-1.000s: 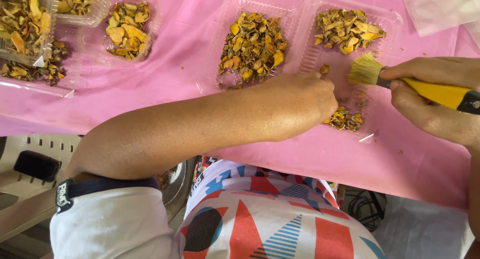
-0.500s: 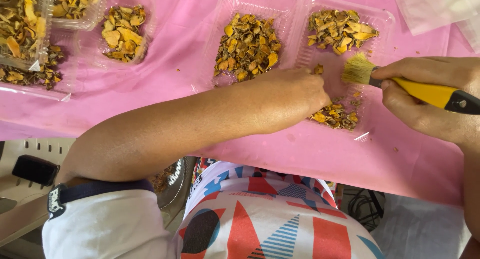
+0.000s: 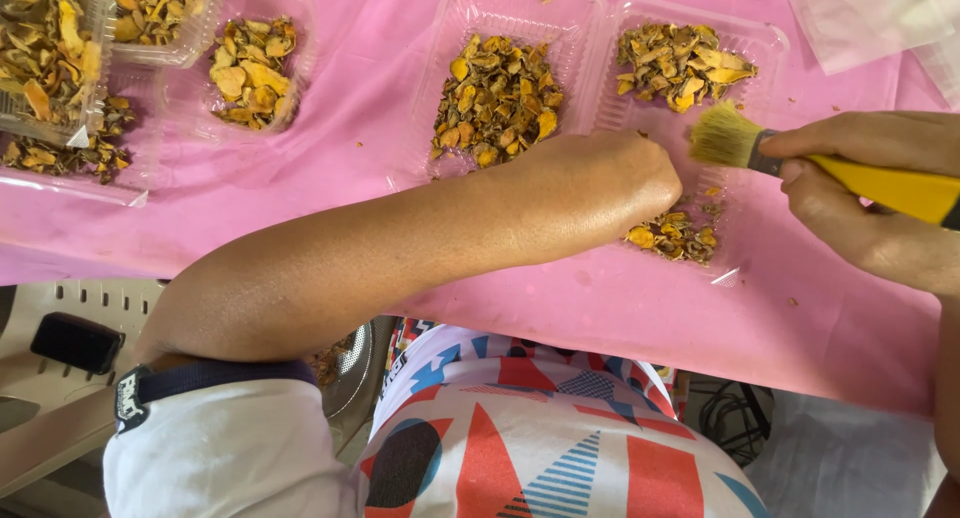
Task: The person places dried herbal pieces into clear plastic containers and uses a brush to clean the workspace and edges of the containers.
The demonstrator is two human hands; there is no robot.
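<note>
Head view: right hand (image 3: 880, 213) has its grip closed on the yellow-handled brush (image 3: 800, 163); left hand (image 3: 610, 183), fingers hidden, grip unclear, rests beside the bristles over dried yellow pieces (image 3: 672, 236).

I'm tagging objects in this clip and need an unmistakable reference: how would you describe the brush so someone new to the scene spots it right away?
Start from the pink table cover and move to its right edge, where the right hand comes in beside the clear plastic tray. The brush is held in that hand, bristles pointing left over the tray. It alone has a yellow handle and a pale tan bristle tuft; everything around it is dried yellow-brown pieces.
</note>
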